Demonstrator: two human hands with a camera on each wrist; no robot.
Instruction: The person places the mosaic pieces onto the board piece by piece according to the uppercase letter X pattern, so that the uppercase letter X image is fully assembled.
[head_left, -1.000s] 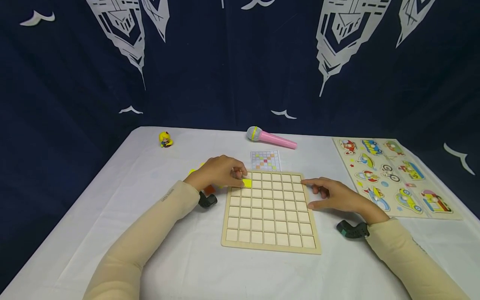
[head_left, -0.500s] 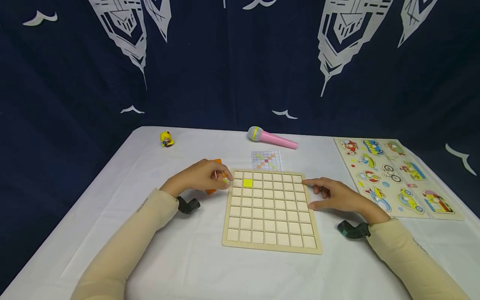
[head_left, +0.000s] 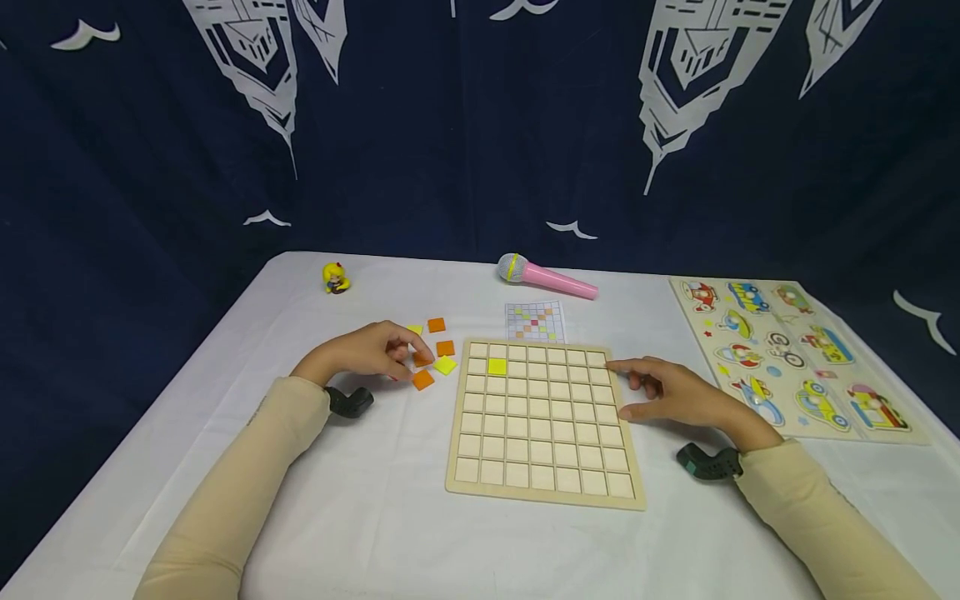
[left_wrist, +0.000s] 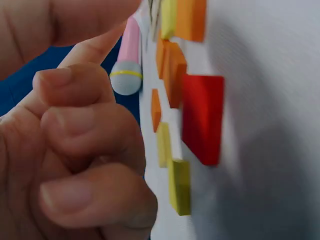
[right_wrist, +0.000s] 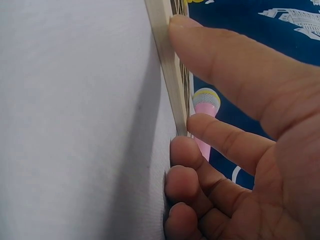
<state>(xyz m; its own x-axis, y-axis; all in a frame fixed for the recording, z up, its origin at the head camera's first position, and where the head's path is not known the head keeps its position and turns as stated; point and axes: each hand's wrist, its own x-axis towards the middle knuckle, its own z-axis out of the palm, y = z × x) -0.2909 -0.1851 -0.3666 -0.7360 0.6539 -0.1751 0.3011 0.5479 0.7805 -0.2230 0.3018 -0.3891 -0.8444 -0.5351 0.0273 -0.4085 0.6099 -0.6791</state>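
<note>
My left hand [head_left: 372, 348] hovers by a loose group of small square tiles left of the board, its middle, ring and little fingers curled and nothing visibly held. Among them are an orange tile [head_left: 423, 380], a yellow tile [head_left: 445, 365] and, in the left wrist view, a red tile [left_wrist: 202, 120]. A wooden grid board [head_left: 546, 493] lies flat on the table, with one yellow tile [head_left: 497, 367] set in a cell near its upper left corner. Thumb and index fingertips of my right hand [head_left: 671, 392] touch the board's right edge; the other fingers are bent in.
Behind the board lies a printed pattern card [head_left: 535, 322], with a pink toy microphone [head_left: 558, 280] beyond it. A vehicle puzzle board [head_left: 795, 358] occupies the right side. At the back left stands a small yellow-haired figurine [head_left: 335, 278].
My left hand has left the yellow tile in the board's cell and moved left to the loose tiles, uncovering several of them. The right hand stays at the board's edge.
</note>
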